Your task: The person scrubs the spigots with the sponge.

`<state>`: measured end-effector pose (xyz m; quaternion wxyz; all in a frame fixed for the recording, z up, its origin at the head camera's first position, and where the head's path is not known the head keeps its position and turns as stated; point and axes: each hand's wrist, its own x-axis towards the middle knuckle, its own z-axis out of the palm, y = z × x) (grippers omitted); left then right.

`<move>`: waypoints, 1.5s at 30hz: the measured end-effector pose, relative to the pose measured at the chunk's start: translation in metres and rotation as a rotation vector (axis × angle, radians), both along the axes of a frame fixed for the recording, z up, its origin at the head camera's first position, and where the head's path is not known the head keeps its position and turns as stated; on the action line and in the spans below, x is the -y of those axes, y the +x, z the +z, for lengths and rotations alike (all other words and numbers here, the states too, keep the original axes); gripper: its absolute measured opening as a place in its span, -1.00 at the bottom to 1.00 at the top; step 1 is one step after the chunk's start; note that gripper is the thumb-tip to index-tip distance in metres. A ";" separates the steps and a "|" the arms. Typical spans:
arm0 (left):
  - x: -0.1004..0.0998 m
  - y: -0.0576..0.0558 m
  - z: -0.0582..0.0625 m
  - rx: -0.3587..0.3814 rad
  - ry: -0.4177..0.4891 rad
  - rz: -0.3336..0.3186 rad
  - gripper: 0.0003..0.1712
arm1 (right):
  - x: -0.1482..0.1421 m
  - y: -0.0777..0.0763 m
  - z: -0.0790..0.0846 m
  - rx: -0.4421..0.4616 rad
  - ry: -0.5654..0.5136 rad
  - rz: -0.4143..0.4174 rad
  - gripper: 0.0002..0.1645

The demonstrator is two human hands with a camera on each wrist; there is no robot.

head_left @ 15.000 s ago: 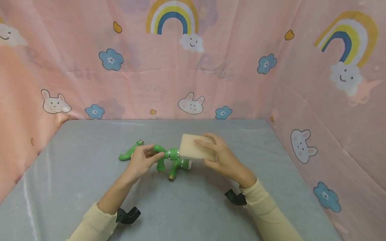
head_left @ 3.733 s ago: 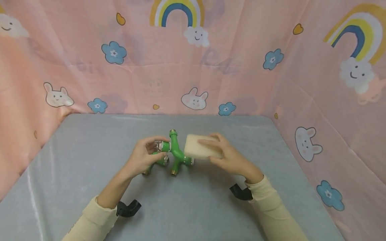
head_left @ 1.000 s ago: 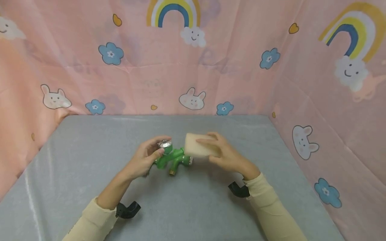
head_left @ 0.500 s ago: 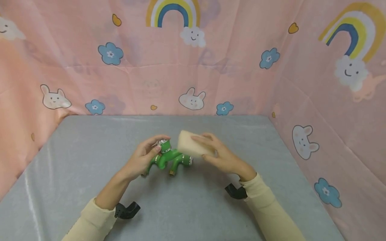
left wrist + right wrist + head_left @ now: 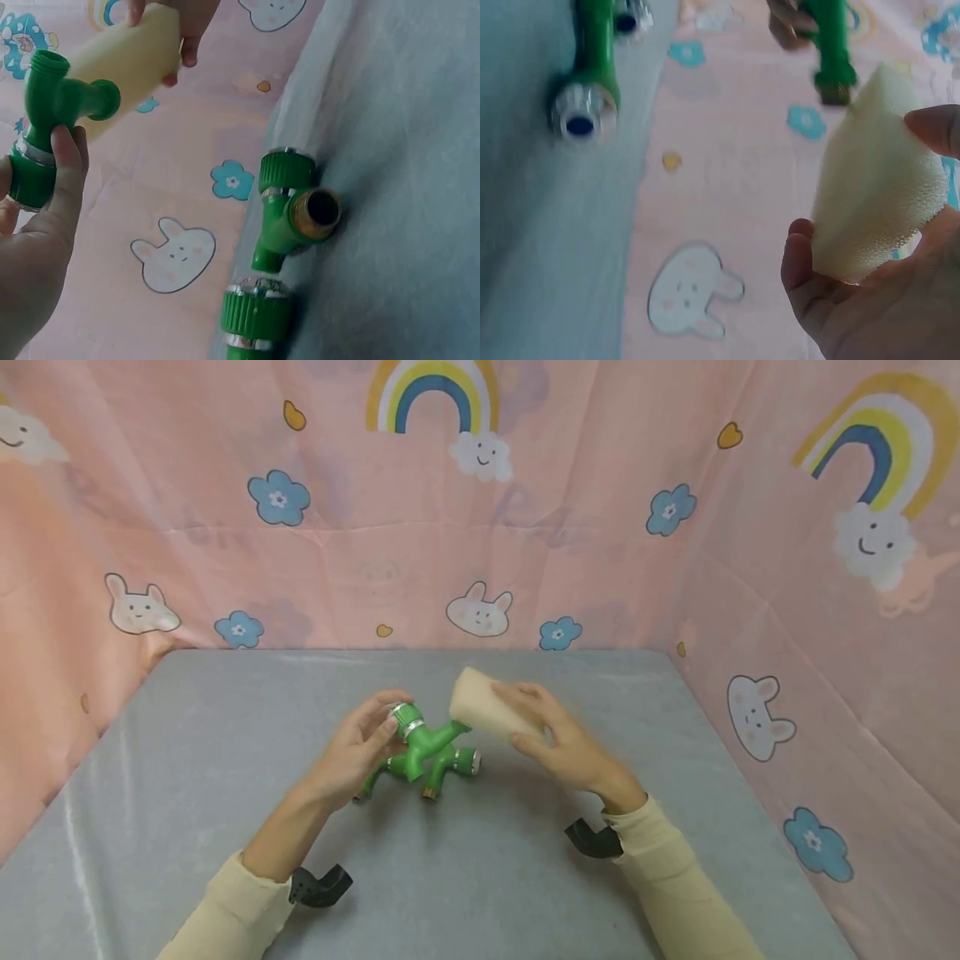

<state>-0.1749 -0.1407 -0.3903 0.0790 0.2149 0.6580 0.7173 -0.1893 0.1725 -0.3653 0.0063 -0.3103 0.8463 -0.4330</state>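
Observation:
In the head view my left hand (image 5: 347, 758) holds a green plastic tap (image 5: 426, 742) above the table, pinching it by its ribbed knob. One arm of this tap points right, towards a cream sponge (image 5: 487, 706). My right hand (image 5: 562, 743) grips that sponge, thumb on one side and fingers on the other. The sponge (image 5: 877, 180) is tilted, its edge close beside the threaded end of the tap (image 5: 832, 45); whether they touch I cannot tell. Two more green taps lie below: a right tap (image 5: 446, 762) and a left tap (image 5: 375, 777), partly hidden.
A grey cloth-covered table (image 5: 480, 877) spreads beneath both hands. Pink patterned curtain (image 5: 337, 560) rises behind it and at the sides. A black curved piece (image 5: 321, 887) sits by the left cuff, and another black piece (image 5: 592, 839) by the right cuff.
The held tap has turned in my left hand, its knob tipping up-left and one arm now pointing right. The sponge moved left, then tilted with its far end raised. The lying taps stay put.

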 end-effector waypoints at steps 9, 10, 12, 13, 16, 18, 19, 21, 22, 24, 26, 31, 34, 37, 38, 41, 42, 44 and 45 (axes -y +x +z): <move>0.006 -0.002 0.002 0.147 0.281 -0.008 -0.72 | 0.005 0.001 -0.004 0.013 -0.014 0.004 -0.23; 0.007 -0.003 0.001 0.163 0.313 -0.012 -0.73 | 0.003 0.001 -0.004 0.015 -0.018 -0.004 -0.23; 0.008 -0.005 0.000 0.188 0.364 -0.028 -0.75 | 0.002 0.001 -0.003 0.006 -0.041 -0.022 -0.22; 0.008 -0.006 0.000 0.196 0.384 -0.043 -0.77 | 0.003 0.001 -0.003 -0.010 -0.055 -0.031 -0.21; 0.008 -0.007 -0.003 0.209 0.384 -0.087 -0.79 | 0.011 0.005 -0.001 -0.076 -0.085 -0.030 -0.15; 0.006 -0.006 -0.003 0.204 0.368 -0.132 -0.77 | 0.019 0.008 -0.002 -0.113 -0.081 -0.010 -0.14; 0.006 -0.005 -0.003 0.201 0.359 -0.154 -0.74 | 0.022 0.009 -0.003 -0.127 -0.071 0.001 -0.14; 0.004 -0.003 -0.003 0.194 0.348 -0.201 -0.68 | 0.027 0.011 -0.004 -0.130 -0.062 0.017 -0.14; 0.003 -0.002 -0.002 0.192 0.348 -0.223 -0.66 | 0.029 0.011 -0.005 -0.128 -0.059 0.017 -0.14; 0.002 -0.001 -0.001 0.189 0.362 -0.257 -0.66 | 0.030 0.011 -0.007 -0.120 -0.065 0.010 -0.15; 0.000 0.000 0.000 0.190 0.395 -0.277 -0.73 | 0.029 0.010 -0.009 -0.112 -0.067 -0.003 -0.15; 0.000 0.000 0.001 0.198 0.503 -0.244 -0.87 | 0.022 0.006 -0.012 -0.091 -0.049 -0.031 -0.15; 0.001 0.000 0.001 0.220 0.523 -0.173 -0.79 | 0.017 0.003 -0.010 -0.085 -0.046 -0.058 -0.14; 0.002 0.000 0.001 0.259 0.520 -0.124 -0.72 | 0.015 0.003 -0.008 -0.123 -0.072 -0.085 -0.14; 0.002 0.000 0.001 0.278 0.524 -0.117 -0.71 | 0.016 0.005 -0.006 -0.152 -0.084 -0.088 -0.13; 0.001 0.000 0.000 0.322 0.539 -0.119 -0.75 | 0.024 0.010 -0.004 -0.251 -0.096 -0.058 -0.12; 0.000 0.000 -0.001 0.334 0.551 -0.128 -0.78 | 0.027 0.012 -0.005 -0.279 -0.085 -0.044 -0.13; -0.002 0.000 -0.002 0.350 0.578 -0.149 -0.82 | 0.032 0.015 -0.008 -0.308 -0.062 -0.025 -0.13; -0.002 0.000 -0.003 0.352 0.586 -0.158 -0.83 | 0.034 0.016 -0.010 -0.301 -0.050 -0.020 -0.13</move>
